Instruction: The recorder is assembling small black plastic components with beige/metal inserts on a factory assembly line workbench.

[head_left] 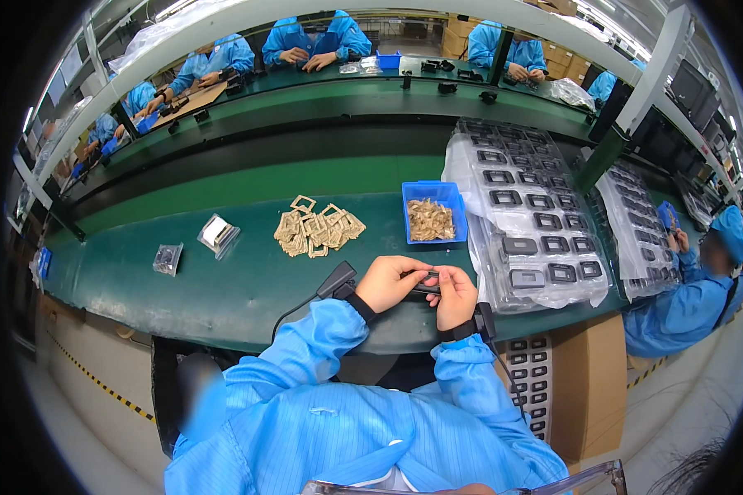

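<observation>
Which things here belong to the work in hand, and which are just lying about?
Probably in use:
dark part, held by left hand and right hand
black plastic pieces, nearby
tan frames, piled
blue bin of tan pieces

Seemingly just lying about:
dark-filled bag
white-filled bag

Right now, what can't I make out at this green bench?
Head view, small black part: mostly covered by left hand and right hand.
Head view, heaped thin tan rectangular frames: lower ones buried under upper ones.
Head view, dark-filled clear plastic bag: too small to tell what's inside.
</observation>
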The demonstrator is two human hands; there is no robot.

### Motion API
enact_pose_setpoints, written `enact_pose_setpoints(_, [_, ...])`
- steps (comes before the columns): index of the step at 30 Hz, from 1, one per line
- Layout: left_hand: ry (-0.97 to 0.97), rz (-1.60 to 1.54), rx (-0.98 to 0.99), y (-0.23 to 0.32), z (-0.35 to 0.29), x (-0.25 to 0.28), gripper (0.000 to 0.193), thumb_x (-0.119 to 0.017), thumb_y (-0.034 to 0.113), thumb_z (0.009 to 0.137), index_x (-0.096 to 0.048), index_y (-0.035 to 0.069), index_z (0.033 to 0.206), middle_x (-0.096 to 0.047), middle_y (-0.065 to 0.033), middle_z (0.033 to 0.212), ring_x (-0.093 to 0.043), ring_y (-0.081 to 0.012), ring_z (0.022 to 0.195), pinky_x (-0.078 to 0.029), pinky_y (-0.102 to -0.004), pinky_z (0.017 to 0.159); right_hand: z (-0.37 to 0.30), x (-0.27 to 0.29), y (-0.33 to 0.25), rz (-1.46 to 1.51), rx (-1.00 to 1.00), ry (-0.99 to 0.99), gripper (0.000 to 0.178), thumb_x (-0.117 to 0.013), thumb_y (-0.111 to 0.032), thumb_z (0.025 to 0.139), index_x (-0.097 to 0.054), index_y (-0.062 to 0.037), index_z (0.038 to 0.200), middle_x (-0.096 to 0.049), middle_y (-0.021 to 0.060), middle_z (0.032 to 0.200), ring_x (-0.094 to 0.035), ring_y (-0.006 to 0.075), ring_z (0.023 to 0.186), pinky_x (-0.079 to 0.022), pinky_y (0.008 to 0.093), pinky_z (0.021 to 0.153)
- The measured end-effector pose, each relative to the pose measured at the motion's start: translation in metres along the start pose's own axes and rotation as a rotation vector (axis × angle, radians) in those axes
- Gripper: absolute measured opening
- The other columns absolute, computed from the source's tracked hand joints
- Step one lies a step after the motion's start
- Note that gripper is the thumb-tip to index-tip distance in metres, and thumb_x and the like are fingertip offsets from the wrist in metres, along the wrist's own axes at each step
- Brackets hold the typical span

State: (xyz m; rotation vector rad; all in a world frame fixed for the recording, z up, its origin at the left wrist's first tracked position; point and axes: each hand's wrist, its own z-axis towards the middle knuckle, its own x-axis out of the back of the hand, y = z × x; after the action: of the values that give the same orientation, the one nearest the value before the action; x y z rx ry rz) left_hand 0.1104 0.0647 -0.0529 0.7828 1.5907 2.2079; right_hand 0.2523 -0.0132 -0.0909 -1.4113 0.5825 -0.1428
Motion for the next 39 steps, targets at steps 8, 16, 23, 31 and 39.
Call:
enact_pose_setpoints(8, [0.072, 0.547, -0.399, 0.002, 0.002, 0.007, 0.025, -0.077, 0.026, 0.080, -0.068, 0.005, 0.069, -0.066, -0.0111, 0.065, -0.066, -0.0307, 0.063, -0.052, -0.0400, 0.057, 0.002, 0.004, -0.002, -0.047, 0.028, -0.113, 0.016, -0.055, -0.019, 0.103, -0.059, -0.0035, 0.103, -0.065, 0.0045, 0.078, -0.055, 0.0061, 0.052, -0.044, 0.0187, 0.046])
enact_pose_setpoints(16, [-0.219, 0.267, 0.060, 0.008, -0.035, 0.057, 0.031, -0.069, 0.025, 0.091, -0.064, 0.002, 0.073, -0.063, -0.0088, 0.067, -0.059, -0.0170, 0.061, -0.043, -0.0353, 0.053, -0.025, -0.006, -0.032, -0.682, 0.692, -0.402, 0.037, -0.078, 0.000, 0.074, -0.070, -0.0023, 0.109, -0.065, 0.0135, 0.109, -0.068, 0.0259, 0.091, -0.056, 0.0321, 0.073])
enact_pose_setpoints(23, [0.046, 0.295, 0.052, 0.017, -0.109, 0.112, 0.028, -0.067, 0.016, 0.091, -0.065, 0.000, 0.113, -0.068, -0.0130, 0.103, -0.068, -0.0222, 0.084, -0.053, -0.0333, 0.076, 0.000, 0.019, -0.143, -1.111, 1.045, -0.257, 0.012, -0.066, 0.006, 0.074, -0.069, -0.0027, 0.082, -0.069, 0.0129, 0.086, -0.066, 0.0294, 0.080, -0.054, 0.0382, 0.071])
enact_pose_setpoints(31, [0.260, 0.185, 0.185, -0.038, -0.129, 0.142, 0.014, -0.067, 0.009, 0.091, -0.070, 0.000, 0.102, -0.066, -0.0062, 0.090, -0.060, -0.0101, 0.071, -0.048, -0.0236, 0.063, 0.126, 0.125, -0.146, -1.515, 0.738, -0.129, 0.015, -0.067, 0.001, 0.076, -0.074, -0.0067, 0.086, -0.070, 0.0122, 0.098, -0.067, 0.0318, 0.093, -0.053, 0.0404, 0.081])
enact_pose_setpoints(39, [0.211, 0.193, 0.179, -0.026, -0.132, 0.143, 0.016, -0.068, 0.011, 0.090, -0.071, 0.000, 0.101, -0.067, -0.0082, 0.088, -0.063, -0.0129, 0.069, -0.051, -0.0258, 0.064, 0.087, 0.107, -0.153, -1.610, 0.776, -0.289, 0.016, -0.071, 0.000, 0.071, -0.068, -0.0062, 0.085, -0.063, 0.0130, 0.091, -0.060, 0.0351, 0.094, -0.049, 0.0433, 0.079])
